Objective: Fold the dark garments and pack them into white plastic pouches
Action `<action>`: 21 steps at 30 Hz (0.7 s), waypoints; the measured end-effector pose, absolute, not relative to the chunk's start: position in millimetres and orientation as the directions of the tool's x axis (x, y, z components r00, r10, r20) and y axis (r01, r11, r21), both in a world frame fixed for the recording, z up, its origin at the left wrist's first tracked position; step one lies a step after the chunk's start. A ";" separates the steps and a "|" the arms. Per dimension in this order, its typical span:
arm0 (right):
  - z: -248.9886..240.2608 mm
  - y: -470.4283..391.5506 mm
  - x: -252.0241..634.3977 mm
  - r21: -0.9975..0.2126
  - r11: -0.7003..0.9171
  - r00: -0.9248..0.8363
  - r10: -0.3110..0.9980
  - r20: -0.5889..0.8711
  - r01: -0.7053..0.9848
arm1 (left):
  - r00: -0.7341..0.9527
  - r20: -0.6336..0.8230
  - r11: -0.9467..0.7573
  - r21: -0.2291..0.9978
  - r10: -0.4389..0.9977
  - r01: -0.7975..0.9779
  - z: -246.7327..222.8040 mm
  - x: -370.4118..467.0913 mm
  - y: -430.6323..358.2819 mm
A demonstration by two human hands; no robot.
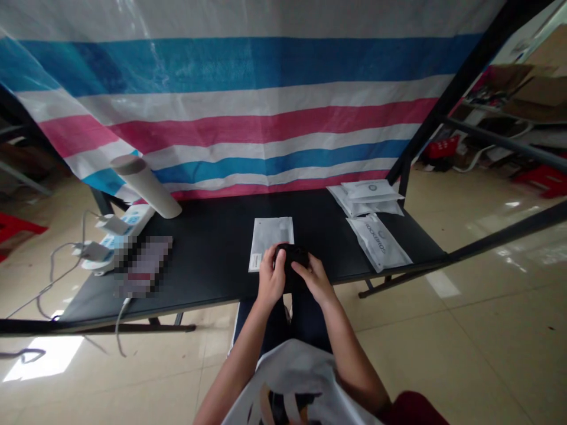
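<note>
Both your hands are at the lower middle of the frame, gripping one small black object (292, 255) between them. Your left hand (270, 274) has hold of its left side, with the thumb on top; your right hand (318, 280) has hold of its right side, thumb laid across toward the middle. Your fingers hide much of it, so you cannot tell from here exactly what it is. It sits over the near edge of the black worktop (212, 248), close in front of you.

Just beyond your left hand, at the centre of the frame, a flat whitish pouch (269, 233) lies on the worktop, with a small white label (256, 262) at its lower left corner. Your hands and the object overlap its lower right part in this view.

To the right of centre, a small pile of white packets (372, 192) lies near the far edge, and a packet with dark lettering (377, 242) lies nearer to you, just below the pile.

At the left of the frame, you have a pale bottle (148, 188) with a grey top, a white power strip (139, 221) with chargers plugged in, and a blurred phone (148, 262) with a cable (119, 321) hanging over the near edge. A striped sheet (266, 118) fills the upper frame behind the worktop.
</note>
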State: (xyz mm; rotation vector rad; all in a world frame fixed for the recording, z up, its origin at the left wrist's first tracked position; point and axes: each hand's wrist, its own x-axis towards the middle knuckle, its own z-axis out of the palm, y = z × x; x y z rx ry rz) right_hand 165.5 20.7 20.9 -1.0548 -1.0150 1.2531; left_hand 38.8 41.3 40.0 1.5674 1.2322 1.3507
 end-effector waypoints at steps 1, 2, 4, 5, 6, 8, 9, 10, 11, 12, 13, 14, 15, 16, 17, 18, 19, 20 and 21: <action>18.2 26.6 173.0 -0.977 0.035 0.099 0.995 0.014 -0.212 | -0.017 0.293 -0.279 0.926 0.956 0.254 37.0 40.8 51.8; 14.7 32.3 179.6 -0.977 0.051 0.166 0.986 0.016 -0.208 | -0.028 0.288 -0.265 0.912 0.957 0.314 32.8 42.8 62.2; 6.1 43.1 189.3 -0.967 0.084 0.324 0.946 0.002 -0.241 | 0.006 0.259 -0.230 0.847 0.966 0.479 22.1 46.5 80.7; 1.8 47.8 192.4 -0.955 0.091 0.391 0.920 -0.028 -0.283 | 0.055 0.232 -0.220 0.785 0.971 0.579 16.6 48.5 87.8; -2.2 51.9 194.4 -0.936 0.088 0.442 0.894 -0.077 -0.341 | 0.109 0.199 -0.219 0.701 0.974 0.679 11.4 50.5 93.1; -7.4 58.6 195.9 -0.868 0.058 0.482 0.849 -0.216 -0.493 | 0.176 0.142 -0.225 0.508 0.974 0.831 3.4 54.4 98.2; -8.5 61.4 195.9 -0.821 0.039 0.472 0.833 -0.287 -0.569 | 0.185 0.123 -0.220 0.427 0.975 0.877 0.8 56.0 98.7; -8.7 64.1 195.5 -0.771 0.017 0.439 0.829 -0.345 -0.637 | 0.187 0.112 -0.215 0.366 0.976 0.905 -0.8 56.9 98.4; -8.1 66.7 194.8 -0.723 -0.012 0.385 0.840 -0.382 -0.691 | 0.186 0.106 -0.211 0.329 0.977 0.920 -1.5 57.1 97.9; -7.3 69.3 193.8 -0.684 -0.050 0.313 0.863 -0.396 -0.727 | 0.192 0.100 -0.214 0.315 0.976 0.925 -1.6 56.5 97.6; -6.4 72.2 192.6 -0.663 -0.095 0.235 0.890 -0.391 -0.743 | 0.207 0.093 -0.226 0.318 0.974 0.921 -1.3 55.0 97.7; -6.0 75.2 191.1 -0.659 -0.142 0.162 0.912 -0.378 -0.738 | 0.228 0.085 -0.244 0.334 0.970 0.910 -0.8 52.7 98.4; -6.2 78.2 189.4 -0.672 -0.185 0.103 0.925 -0.364 -0.717 | 0.253 0.080 -0.265 0.363 0.964 0.893 -0.4 49.8 99.6; -7.1 81.2 187.6 -0.696 -0.218 0.067 0.932 -0.357 -0.684 | 0.279 0.079 -0.286 0.402 0.957 0.870 -0.1 46.5 101.2; -8.8 84.1 185.6 -0.722 -0.243 0.053 0.931 -0.361 -0.648 | 0.302 0.086 -0.307 0.450 0.950 0.839 -0.2 43.0 103.0; -10.9 86.6 183.8 -0.743 -0.263 0.055 0.926 -0.373 -0.615 | 0.316 0.102 -0.323 0.504 0.943 0.801 -0.5 39.6 104.7; -13.4 88.7 182.1 -0.758 -0.281 0.066 0.918 -0.392 -0.589 | 0.312 0.129 -0.329 0.561 0.941 0.759 -1.0 36.3 106.2; -15.8 90.5 180.9 -0.767 -0.301 0.077 0.908 -0.413 -0.567 | 0.292 0.160 -0.326 0.618 0.943 0.716 -1.5 33.3 107.5; -17.9 91.9 180.1 -0.776 -0.322 0.081 0.899 -0.430 -0.542 | 0.263 0.190 -0.321 0.668 0.946 0.671 -1.8 30.5 108.5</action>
